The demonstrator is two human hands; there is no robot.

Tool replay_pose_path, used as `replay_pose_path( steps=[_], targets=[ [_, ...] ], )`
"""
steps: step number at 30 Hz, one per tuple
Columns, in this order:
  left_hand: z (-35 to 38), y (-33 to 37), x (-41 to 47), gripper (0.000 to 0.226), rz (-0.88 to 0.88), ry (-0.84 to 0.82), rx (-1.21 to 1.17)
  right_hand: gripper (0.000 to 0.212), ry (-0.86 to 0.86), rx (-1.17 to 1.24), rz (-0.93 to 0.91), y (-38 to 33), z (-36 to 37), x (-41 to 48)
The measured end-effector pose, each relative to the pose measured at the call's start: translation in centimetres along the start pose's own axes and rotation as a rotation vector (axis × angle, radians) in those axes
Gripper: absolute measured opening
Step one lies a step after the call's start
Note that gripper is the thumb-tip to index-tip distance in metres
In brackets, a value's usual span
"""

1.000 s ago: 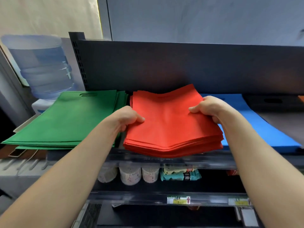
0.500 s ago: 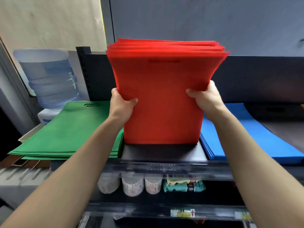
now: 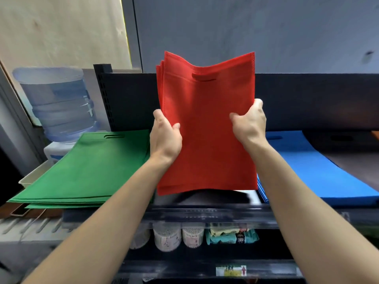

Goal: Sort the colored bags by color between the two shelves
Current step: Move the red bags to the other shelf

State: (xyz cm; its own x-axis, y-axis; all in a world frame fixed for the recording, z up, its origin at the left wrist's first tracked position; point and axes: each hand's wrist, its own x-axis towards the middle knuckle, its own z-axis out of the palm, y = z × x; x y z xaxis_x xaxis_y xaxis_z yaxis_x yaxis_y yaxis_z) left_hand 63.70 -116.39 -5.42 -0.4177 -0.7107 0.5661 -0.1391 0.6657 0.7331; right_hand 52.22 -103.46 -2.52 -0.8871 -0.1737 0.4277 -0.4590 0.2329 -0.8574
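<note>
While the left hand (image 3: pixel 165 138) grips the left edge of the red bags (image 3: pixel 207 119) and the right hand (image 3: pixel 249 125) grips the right edge a little higher, the stack stands upright between them, long axis vertical, handle slot uppermost; it hangs above the shelf (image 3: pixel 205 212) gap, green bags (image 3: pixel 92 167) to its left, blue bags (image 3: pixel 320 171) to its right.

matt red cloth bags (image 3: pixel 207 128) (stitched edges), dark metal shelf (image 3: pixel 205 210)
</note>
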Motion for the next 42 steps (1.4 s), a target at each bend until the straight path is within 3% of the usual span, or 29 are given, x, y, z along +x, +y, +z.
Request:
replay_pose_path(
  steps=[3, 7, 10, 16, 20, 25, 29, 33, 38, 42],
  targets=[
    [0.1, -0.1, 0.4, 0.044, 0.07, 0.005, -0.036, 0.043, -0.007, 0.037, -0.054, -0.4, 0.2, -0.1],
    [-0.4, -1.5, -0.3, 0.078, 0.055, -0.054, 0.006, 0.087, -0.065, -0.021, -0.033, 0.9, 0.4, -0.6],
    [-0.4, -2.5, -1.7, 0.092, 0.058, -0.048, 0.029, 0.099, -0.049, -0.046, -0.048, 2.2, 0.9, -2.1],
    [-0.5, -1.5, -0.5, 0.092, 0.238, 0.036, -0.021, 0.1, 0.028, 0.045, -0.13, 0.8, 1.3, -1.9],
    [-0.6, -3.2, -1.4, 0.082, 0.135, -0.091, 0.094, 0.101, -0.037, -0.054, -0.022, 2.3, 1.6, -2.6],
    [-0.3, -3.3, -1.3, 0.077, 0.173, -0.03, 0.065, 0.092, -0.01, -0.008, -0.037, 1.9, 1.8, -2.3],
    [-0.3, -4.8, -2.3, 0.081, 0.109, -0.119, 0.069, 0.077, -0.013, 0.034, 0.075, 3.7, 2.0, -3.1],
    [-0.4, -3.9, -1.9, 0.078, 0.118, -0.084, 0.066, 0.065, -0.032, 0.074, 0.062, 3.6, 1.9, -3.2],
    [-2.3, -1.0, 0.5, 0.075, 0.144, -0.089, 0.02, 0.076, -0.017, 0.034, -0.012, 0.8, 0.4, -1.1],
    [-3.5, 0.2, 3.3, 0.067, 0.056, -0.179, 0.129, 0.078, -0.126, -0.099, 0.013, -1.1, -1.1, 0.7]
  ],
)
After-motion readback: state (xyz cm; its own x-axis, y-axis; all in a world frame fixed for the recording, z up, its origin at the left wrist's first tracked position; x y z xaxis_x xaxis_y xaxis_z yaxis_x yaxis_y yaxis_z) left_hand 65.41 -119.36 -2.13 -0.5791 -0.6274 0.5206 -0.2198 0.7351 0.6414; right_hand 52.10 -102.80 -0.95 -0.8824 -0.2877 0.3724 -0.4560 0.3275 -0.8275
